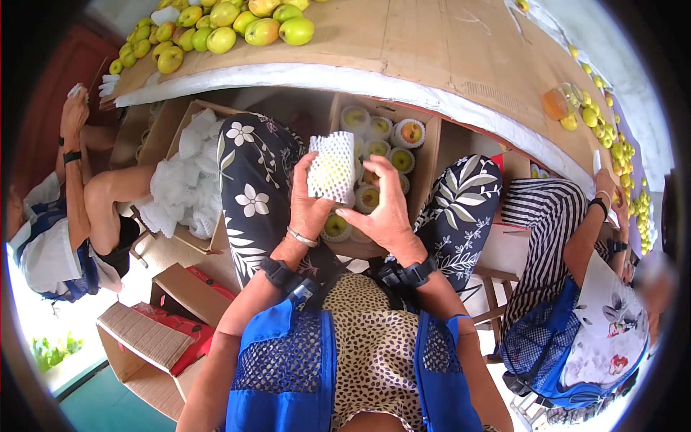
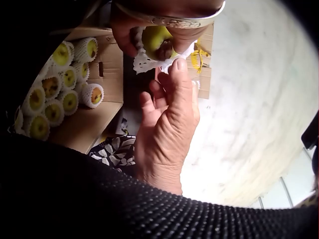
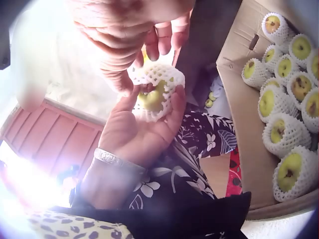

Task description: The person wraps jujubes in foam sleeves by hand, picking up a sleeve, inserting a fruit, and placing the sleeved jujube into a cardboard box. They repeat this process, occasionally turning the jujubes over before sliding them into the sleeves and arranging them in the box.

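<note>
My left hand (image 1: 311,198), a bracelet at its wrist, grips a yellow-green fruit (image 1: 331,169) partly sleeved in a white foam net over my lap. In the right wrist view the left hand (image 3: 144,124) cups the fruit (image 3: 152,97) from below. My right hand (image 1: 381,205) is beside it, and there its fingers (image 3: 164,42) and thumb pinch the net's rim (image 3: 159,74). The left wrist view shows the right hand (image 2: 167,114) reaching up to the net (image 2: 144,62) under the left hand (image 2: 164,20).
An open cardboard box (image 1: 425,169) in front of my knees holds several netted fruits. A box of loose foam nets (image 1: 183,180) stands to the left. A board above carries loose green fruit (image 1: 245,29). People sit at left (image 1: 72,194) and right (image 1: 554,216). Empty cartons (image 1: 151,345) lie on the floor.
</note>
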A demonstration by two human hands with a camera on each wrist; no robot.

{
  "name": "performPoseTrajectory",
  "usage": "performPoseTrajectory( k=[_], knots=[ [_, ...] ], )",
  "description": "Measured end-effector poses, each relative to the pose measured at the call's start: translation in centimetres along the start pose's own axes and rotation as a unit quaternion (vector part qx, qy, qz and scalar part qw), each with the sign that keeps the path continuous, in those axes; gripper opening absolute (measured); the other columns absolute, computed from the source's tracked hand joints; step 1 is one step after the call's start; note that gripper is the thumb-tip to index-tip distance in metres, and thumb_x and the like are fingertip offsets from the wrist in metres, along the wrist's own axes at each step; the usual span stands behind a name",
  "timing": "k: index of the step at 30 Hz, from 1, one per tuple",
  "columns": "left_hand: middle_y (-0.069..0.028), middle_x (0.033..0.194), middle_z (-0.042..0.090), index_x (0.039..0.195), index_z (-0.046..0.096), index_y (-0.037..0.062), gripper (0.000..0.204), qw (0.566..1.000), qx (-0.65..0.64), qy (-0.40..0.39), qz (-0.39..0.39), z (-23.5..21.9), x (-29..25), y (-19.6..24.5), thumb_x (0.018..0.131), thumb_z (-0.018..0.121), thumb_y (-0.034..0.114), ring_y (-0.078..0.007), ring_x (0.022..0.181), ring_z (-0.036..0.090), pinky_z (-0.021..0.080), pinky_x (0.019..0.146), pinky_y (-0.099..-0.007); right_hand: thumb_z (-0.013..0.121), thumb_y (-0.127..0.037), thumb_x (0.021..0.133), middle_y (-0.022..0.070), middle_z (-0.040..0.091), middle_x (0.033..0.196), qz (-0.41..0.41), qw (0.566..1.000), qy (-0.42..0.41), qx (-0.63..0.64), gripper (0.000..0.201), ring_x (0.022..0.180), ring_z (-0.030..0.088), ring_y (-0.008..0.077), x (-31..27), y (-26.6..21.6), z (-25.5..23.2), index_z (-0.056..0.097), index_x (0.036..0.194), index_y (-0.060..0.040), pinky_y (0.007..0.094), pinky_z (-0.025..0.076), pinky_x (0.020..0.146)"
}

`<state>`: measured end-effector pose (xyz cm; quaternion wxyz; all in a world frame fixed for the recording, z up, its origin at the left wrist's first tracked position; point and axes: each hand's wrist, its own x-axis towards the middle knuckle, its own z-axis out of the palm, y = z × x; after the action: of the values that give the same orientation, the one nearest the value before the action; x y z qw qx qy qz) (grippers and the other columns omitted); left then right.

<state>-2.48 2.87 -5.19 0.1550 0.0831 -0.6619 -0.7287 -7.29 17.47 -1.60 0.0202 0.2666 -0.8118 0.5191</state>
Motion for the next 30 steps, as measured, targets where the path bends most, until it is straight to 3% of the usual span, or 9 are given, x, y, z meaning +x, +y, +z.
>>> performPoseTrajectory(
  k=[2, 5, 6, 9, 13, 16, 25, 28, 30],
  knots=[
    [-0.0112, 0.121, 0.048, 0.128, 0.034, 0.0041, 0.064, 0.990, 0.137, -0.021, 0.014, 0.4, 0.0, 0.6, 0.071, 0.063, 0.011, -0.0240, 0.109, 0.051, 0.042, 0.091, -0.0325, 0.078, -0.015, 0.057, 0.0176, 0.048, 0.114, 0.043, 0.998, -0.047, 0.023, 0.078, 0.105, 0.049, 0.0374, -0.5, 0.5, 0.7, 0.036, 0.122, -0.0090, 0.0411, 0.043, 0.088],
    [-0.0204, 0.115, 0.048, 0.127, 0.032, 0.0009, 0.065, 0.938, 0.327, -0.035, 0.111, 0.8, 0.3, 1.8, 0.069, 0.059, 0.004, -0.0331, 0.104, 0.052, 0.043, 0.087, -0.0377, 0.077, -0.013, 0.057, 0.0195, 0.048, 0.114, 0.086, 0.995, -0.025, 0.038, 0.077, 0.105, 0.050, 0.0377, -0.8, 1.0, 1.2, 0.036, 0.121, -0.0084, 0.0417, 0.043, 0.087],
    [-0.0228, 0.115, 0.047, 0.126, 0.033, -0.0006, 0.064, 0.932, 0.338, -0.037, 0.124, 0.8, 0.4, 2.5, 0.071, 0.063, 0.012, -0.0401, 0.101, 0.050, 0.042, 0.087, -0.0407, 0.076, -0.011, 0.059, 0.0196, 0.049, 0.113, 0.093, 0.994, -0.022, 0.050, 0.074, 0.104, 0.052, 0.0344, -0.8, 1.2, 1.5, 0.036, 0.120, -0.0073, 0.0385, 0.045, 0.086],
    [-0.0230, 0.117, 0.046, 0.123, 0.034, -0.0016, 0.062, 0.936, 0.331, -0.052, 0.109, 0.4, -0.2, 3.1, 0.073, 0.064, 0.017, -0.0405, 0.100, 0.050, 0.042, 0.085, -0.0415, 0.076, -0.010, 0.060, 0.0186, 0.050, 0.111, 0.163, 0.967, -0.008, 0.198, 0.070, 0.103, 0.054, 0.0276, -1.0, 1.4, 1.6, 0.036, 0.117, -0.0058, 0.0353, 0.045, 0.084],
    [-0.0198, 0.111, 0.050, 0.114, 0.040, -0.0009, 0.044, 0.944, 0.315, -0.069, 0.077, 0.4, -0.4, 3.4, 0.076, 0.059, 0.011, -0.0385, 0.096, 0.052, 0.044, 0.079, -0.0409, 0.070, -0.002, 0.067, 0.0126, 0.051, 0.110, 0.186, 0.927, 0.015, 0.325, 0.060, 0.104, 0.052, 0.0177, -1.5, 2.8, 2.2, 0.036, 0.116, -0.0037, 0.0303, 0.046, 0.084],
    [-0.0181, 0.104, 0.053, 0.108, 0.043, 0.0004, 0.038, 0.909, 0.372, -0.060, 0.178, 0.2, 0.2, 2.8, 0.073, 0.057, 0.004, -0.0374, 0.089, 0.053, 0.045, 0.075, -0.0396, 0.060, 0.007, 0.072, 0.0070, 0.050, 0.109, 0.222, 0.847, 0.027, 0.482, 0.052, 0.103, 0.051, 0.0136, -1.4, 2.2, 1.9, 0.035, 0.116, -0.0021, 0.0268, 0.044, 0.088],
    [-0.0121, 0.082, 0.057, 0.092, 0.052, 0.0043, 0.025, 0.920, 0.370, -0.033, 0.126, 0.1, 0.1, 2.1, 0.070, 0.058, -0.004, -0.0286, 0.072, 0.058, 0.047, 0.063, -0.0319, 0.063, -0.006, 0.079, 0.0063, 0.049, 0.114, 0.275, 0.749, 0.048, 0.601, 0.049, 0.104, 0.049, 0.0138, -2.1, 3.8, 2.6, 0.036, 0.120, -0.0030, 0.0293, 0.040, 0.092],
    [-0.0090, 0.073, 0.058, 0.087, 0.055, 0.0048, 0.019, 0.947, 0.312, -0.066, 0.040, 0.9, -0.5, 2.5, 0.071, 0.063, 0.000, -0.0214, 0.061, 0.059, 0.046, 0.054, -0.0293, 0.063, -0.008, 0.080, 0.0050, 0.049, 0.115, 0.277, 0.721, 0.048, 0.633, 0.050, 0.106, 0.049, 0.0146, -2.1, 3.9, 2.5, 0.036, 0.121, -0.0038, 0.0306, 0.038, 0.095],
    [-0.0075, 0.069, 0.057, 0.084, 0.055, 0.0049, 0.017, 0.943, 0.309, -0.073, 0.097, 0.9, -0.6, 3.2, 0.071, 0.066, 0.003, -0.0178, 0.057, 0.059, 0.046, 0.051, -0.0278, 0.063, -0.009, 0.080, 0.0046, 0.050, 0.115, 0.288, 0.719, 0.043, 0.631, 0.049, 0.105, 0.049, 0.0152, -2.2, 3.5, 2.4, 0.036, 0.121, -0.0046, 0.0318, 0.039, 0.094]
  ],
)
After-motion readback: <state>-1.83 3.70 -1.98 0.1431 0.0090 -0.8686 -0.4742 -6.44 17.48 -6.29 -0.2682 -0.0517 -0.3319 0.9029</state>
